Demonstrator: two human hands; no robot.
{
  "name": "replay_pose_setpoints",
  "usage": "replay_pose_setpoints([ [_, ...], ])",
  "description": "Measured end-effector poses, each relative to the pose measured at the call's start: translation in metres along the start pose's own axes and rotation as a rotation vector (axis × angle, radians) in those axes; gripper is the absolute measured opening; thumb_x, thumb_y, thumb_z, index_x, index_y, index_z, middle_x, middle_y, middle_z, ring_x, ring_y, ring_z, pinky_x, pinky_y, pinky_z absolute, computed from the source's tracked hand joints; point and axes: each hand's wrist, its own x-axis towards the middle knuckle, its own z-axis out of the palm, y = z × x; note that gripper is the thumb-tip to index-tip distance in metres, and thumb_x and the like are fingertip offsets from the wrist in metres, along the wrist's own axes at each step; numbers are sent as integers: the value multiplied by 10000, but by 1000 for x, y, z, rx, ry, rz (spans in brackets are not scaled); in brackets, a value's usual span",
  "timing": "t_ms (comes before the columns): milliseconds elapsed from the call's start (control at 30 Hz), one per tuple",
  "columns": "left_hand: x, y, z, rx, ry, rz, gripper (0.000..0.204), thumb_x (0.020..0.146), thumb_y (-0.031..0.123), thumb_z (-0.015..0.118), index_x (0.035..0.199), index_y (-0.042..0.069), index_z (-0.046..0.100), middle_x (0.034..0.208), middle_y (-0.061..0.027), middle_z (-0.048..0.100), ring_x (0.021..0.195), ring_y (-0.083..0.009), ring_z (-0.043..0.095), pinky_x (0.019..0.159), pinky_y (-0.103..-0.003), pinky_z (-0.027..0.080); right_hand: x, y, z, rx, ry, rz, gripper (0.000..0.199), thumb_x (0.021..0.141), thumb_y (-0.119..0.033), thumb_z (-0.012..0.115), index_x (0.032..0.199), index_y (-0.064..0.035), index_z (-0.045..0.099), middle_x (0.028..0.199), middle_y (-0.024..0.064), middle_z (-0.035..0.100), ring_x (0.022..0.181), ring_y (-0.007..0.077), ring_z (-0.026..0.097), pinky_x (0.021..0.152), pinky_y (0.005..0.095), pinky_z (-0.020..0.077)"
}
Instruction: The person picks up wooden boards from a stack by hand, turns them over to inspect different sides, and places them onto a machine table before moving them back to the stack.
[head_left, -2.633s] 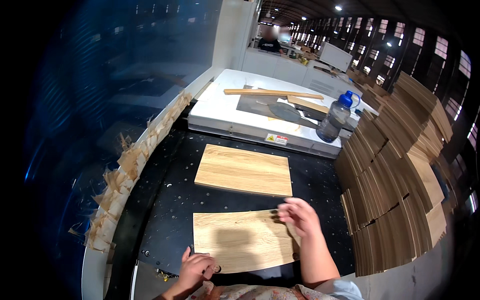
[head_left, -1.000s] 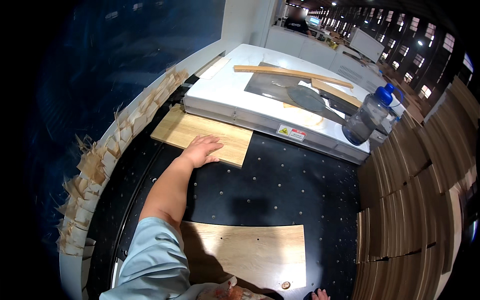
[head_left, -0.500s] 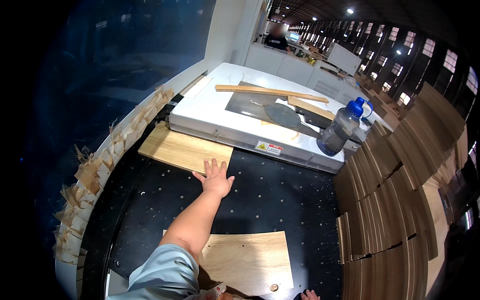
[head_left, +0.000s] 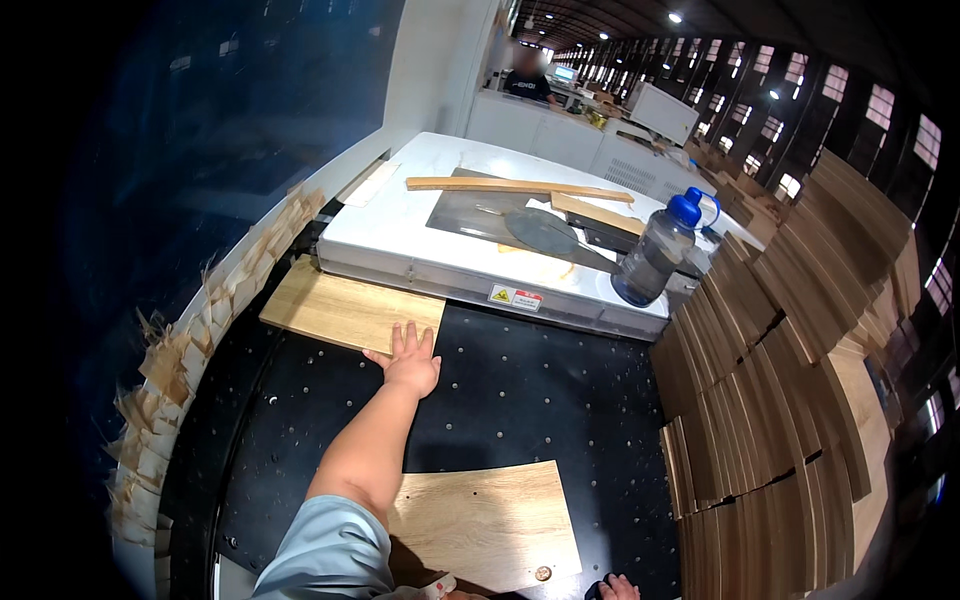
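Note:
My left hand (head_left: 411, 362) lies with fingers spread on the near right corner of a flat light wood-grain board (head_left: 345, 309). That board's far edge runs along the front of a white machine bed. Closer to me, a second wood-grain board (head_left: 490, 520) lies flat on the black studded table (head_left: 500, 400), partly covered by my left arm. It has small dark holes and a round fitting near its near right corner. My right hand (head_left: 619, 588) shows only in part at the lower edge, just right of this board, beside something dark. Its grip is hidden.
On the white machine bed (head_left: 380, 235) lie wood strips (head_left: 520, 187), a grey sheet (head_left: 470, 215) and a blue-capped bottle (head_left: 655, 255). Stacked boards (head_left: 770, 420) rise at right. Tape-like scraps (head_left: 165, 360) line the left edge. A person (head_left: 530, 82) is far back.
The whole view has shifted slightly, so everything sits a little further left. My left hand stays spread on the far board's corner. Slightly more of my right hand shows.

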Motion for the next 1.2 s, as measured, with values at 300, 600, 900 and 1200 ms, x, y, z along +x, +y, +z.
replay_pose_setpoints([
  [300,1,-3,-4,23,-15,-20,595,904,416,433,1423,206,230,1510,-63,77,1391,-301,12,943,-766,18,8,-13,-2,67,129,33,381,739,-189,566,1094,-48,555,1176,146,545,1126,344,487,969,537,319],
  [600,-2,-2,-2,19,-23,-18,619,897,432,443,1427,208,214,1514,-60,64,1392,-302,1,951,-759,27,12,-17,-15,48,119,-2,371,731,-155,572,1084,-41,560,1162,153,551,1100,351,503,951,530,337],
  [900,-10,3,-11,-31,-76,55,744,795,487,574,1413,196,278,1512,-52,109,1397,-271,14,942,-759,-2,3,-11,-14,39,77,14,384,762,-216,539,1099,-32,543,1193,172,522,1145,370,463,956,546,330],
  [1200,-15,-73,23,-1304,-17,206,712,840,204,597,1422,78,207,1455,-173,247,1348,-276,226,1088,-353,168,6,-19,-2,122,304,19,339,690,-112,588,1024,-58,570,1124,141,566,1099,322,508,942,530,357],
])
